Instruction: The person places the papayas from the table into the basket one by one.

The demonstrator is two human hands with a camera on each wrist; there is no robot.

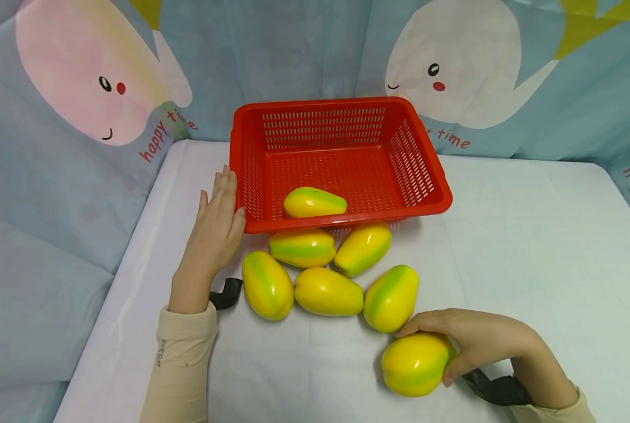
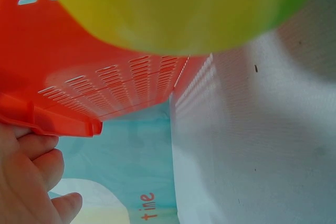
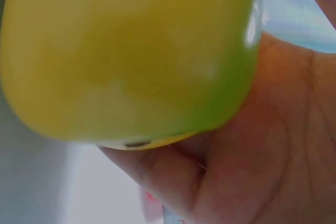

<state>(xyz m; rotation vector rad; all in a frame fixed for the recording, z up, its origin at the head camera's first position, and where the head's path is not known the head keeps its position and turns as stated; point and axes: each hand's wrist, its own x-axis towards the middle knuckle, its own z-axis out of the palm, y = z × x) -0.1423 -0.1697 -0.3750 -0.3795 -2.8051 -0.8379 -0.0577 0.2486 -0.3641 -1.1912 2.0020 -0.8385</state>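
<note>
On the right, my right hand [image 1: 486,343] grips a yellow-green toy papaya [image 1: 415,364], fingers on its far side and thumb on its near side. That papaya [image 3: 126,61] fills much of the right wrist view, against the palm. At the left, my left hand [image 1: 214,229] rests its extended fingers along the left rim of a red plastic basket [image 1: 341,220]. In the left wrist view the fingers [image 2: 50,166] touch the basket's rim [image 2: 58,121]. One papaya [image 1: 315,202] lies inside the basket.
Several papayas lie before the basket, among them one papaya [image 1: 268,286] at the left and another papaya [image 1: 392,298] touching or close to the held one. Beneath is a white table [image 1: 531,247]. A printed blue curtain [image 1: 304,53] hangs behind.
</note>
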